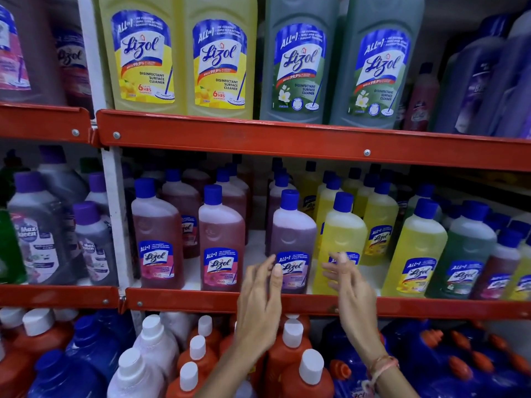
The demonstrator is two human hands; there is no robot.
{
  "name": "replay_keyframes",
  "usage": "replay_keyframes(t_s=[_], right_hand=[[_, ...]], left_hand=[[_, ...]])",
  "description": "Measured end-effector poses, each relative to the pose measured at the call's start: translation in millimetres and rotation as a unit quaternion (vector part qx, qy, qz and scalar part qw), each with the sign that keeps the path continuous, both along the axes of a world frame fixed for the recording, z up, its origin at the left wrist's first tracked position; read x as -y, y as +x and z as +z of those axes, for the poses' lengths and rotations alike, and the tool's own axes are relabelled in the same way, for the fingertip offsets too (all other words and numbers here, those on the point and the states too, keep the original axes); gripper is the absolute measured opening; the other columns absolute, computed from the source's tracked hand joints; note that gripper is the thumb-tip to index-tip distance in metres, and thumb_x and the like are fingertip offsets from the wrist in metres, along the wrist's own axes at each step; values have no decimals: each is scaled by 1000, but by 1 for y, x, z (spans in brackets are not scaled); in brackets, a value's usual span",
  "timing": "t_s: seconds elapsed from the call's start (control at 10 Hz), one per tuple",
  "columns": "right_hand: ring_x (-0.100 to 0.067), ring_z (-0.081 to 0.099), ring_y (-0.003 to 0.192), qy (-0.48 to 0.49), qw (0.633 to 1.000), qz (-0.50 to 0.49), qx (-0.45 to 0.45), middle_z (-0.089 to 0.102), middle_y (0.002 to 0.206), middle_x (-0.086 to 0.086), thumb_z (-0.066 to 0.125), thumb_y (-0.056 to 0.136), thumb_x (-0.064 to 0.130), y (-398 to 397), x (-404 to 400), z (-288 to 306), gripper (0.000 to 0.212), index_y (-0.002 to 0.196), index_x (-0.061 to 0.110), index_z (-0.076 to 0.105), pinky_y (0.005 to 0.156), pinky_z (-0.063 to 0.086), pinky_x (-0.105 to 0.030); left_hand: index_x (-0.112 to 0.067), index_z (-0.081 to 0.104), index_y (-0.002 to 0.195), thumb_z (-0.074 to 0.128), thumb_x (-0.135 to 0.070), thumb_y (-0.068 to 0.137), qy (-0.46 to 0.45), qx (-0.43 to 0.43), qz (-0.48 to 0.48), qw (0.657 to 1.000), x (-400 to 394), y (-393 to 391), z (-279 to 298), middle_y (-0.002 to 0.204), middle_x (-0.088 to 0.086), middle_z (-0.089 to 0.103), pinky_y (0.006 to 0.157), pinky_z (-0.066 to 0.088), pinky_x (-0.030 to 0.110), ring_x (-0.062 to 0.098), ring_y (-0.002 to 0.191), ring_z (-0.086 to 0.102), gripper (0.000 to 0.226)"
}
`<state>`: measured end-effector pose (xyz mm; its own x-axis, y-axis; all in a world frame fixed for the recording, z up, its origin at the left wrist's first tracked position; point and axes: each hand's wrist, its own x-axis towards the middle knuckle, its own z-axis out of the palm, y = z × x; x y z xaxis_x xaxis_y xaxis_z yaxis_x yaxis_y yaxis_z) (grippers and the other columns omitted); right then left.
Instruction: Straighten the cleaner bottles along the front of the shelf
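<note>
Reaching toward the middle shelf, both hands are hovering in front of the bottles at its front edge. The left hand is spread, fingers loosely extended, its thumb lying over the label of a purple bottle; whether it is touching the bottle is unclear. The right hand is also spread and empty, its fingertips blurring in front of a yellow bottle just right of the purple one. The purple bottle is standing upright at the front edge, label facing out. Two pink bottles are standing to its left, also at the front, with a gap between them and the purple one. More yellow and green bottles are lining the front farther right. A bracelet is circling the right wrist.
</note>
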<state>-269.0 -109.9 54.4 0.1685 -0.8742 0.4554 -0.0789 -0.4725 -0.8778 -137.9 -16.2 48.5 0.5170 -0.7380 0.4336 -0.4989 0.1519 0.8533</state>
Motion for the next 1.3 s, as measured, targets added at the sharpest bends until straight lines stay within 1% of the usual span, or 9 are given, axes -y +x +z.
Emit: replay_keyframes(t_s=[0.1, 0.2, 0.3, 0.4, 0.6, 0.8, 1.0, 1.2, 1.3], right_hand=[[-10, 69, 94, -19, 994, -95, 52, 71, 107, 6, 29, 91, 68, -16, 6, 7, 45, 107, 40, 61, 90, 53, -46], [-7, 42, 128, 14, 998, -56, 22, 44, 142, 12, 29, 95, 58, -27, 14, 8, 54, 143, 32, 39, 105, 33, -31], [-3, 25, 141, 47, 998, 15, -33, 20, 159, 19, 23, 93, 63, -32, 20, 3, 63, 152, 42, 15, 116, 22, -34], [-1, 20, 141, 56, 995, 57, -66, 10, 154, 28, 19, 92, 62, -35, 23, -1, 61, 151, 49, 5, 115, 17, -30], [0, 19, 139, 54, 993, 65, -84, 7, 143, 40, 19, 93, 63, -42, 29, -1, 58, 147, 55, 1, 117, 16, -33], [2, 25, 128, 48, 993, 64, -81, 15, 116, 52, 21, 96, 52, -48, 23, 7, 57, 150, 49, 3, 105, 19, -23], [4, 23, 128, 45, 995, 51, -69, 15, 118, 53, 22, 92, 56, -52, 22, 5, 58, 148, 52, 4, 106, 20, -23], [1, 26, 133, 42, 995, 53, -76, 18, 125, 51, 23, 84, 77, -57, 22, 5, 69, 148, 54, 8, 107, 22, -26], [-11, 33, 139, 14, 996, 6, -85, 27, 145, 29, 31, 93, 60, -64, 27, 11, 60, 150, 45, 22, 106, 29, -31]], left_hand=[[-43, 54, 119, 17, -81, 83, -32, -24, -68, 997, 5, -26, 5, 124, -16, 61, 102, 39, 15, -9, 116, 52, 63], [-38, 30, 149, 11, -87, 76, 63, -52, -172, 982, 18, -46, 10, 154, -22, 30, 122, 16, 24, -7, 143, 23, 90], [-36, 4, 155, 6, -89, 72, 110, -69, -185, 974, 33, -61, 12, 163, -17, 7, 124, 5, 34, 0, 149, 4, 99], [-38, 10, 154, 4, -99, 60, 111, -89, -158, 977, 49, -66, 8, 164, -9, 17, 124, 14, 43, 7, 150, 14, 112], [-41, 15, 153, 5, -92, 70, 98, -96, -172, 975, 52, -65, 13, 160, -10, 29, 122, 15, 34, 7, 146, 25, 98], [-41, 16, 153, 8, -97, 64, 101, -80, -187, 974, 59, -66, 11, 158, -9, 34, 122, 22, 42, 8, 144, 29, 105], [-41, 21, 152, 8, -96, 66, 96, -75, -211, 970, 60, -63, 7, 153, -8, 42, 120, 28, 42, 8, 140, 37, 102], [-45, 19, 151, 9, -94, 69, 110, -62, -210, 969, 59, -59, 5, 155, -10, 39, 120, 27, 43, 8, 141, 35, 96], [-49, 15, 150, 11, -91, 74, 89, -16, -188, 978, 53, -51, 9, 159, -13, 30, 121, 24, 48, 6, 145, 24, 86]])
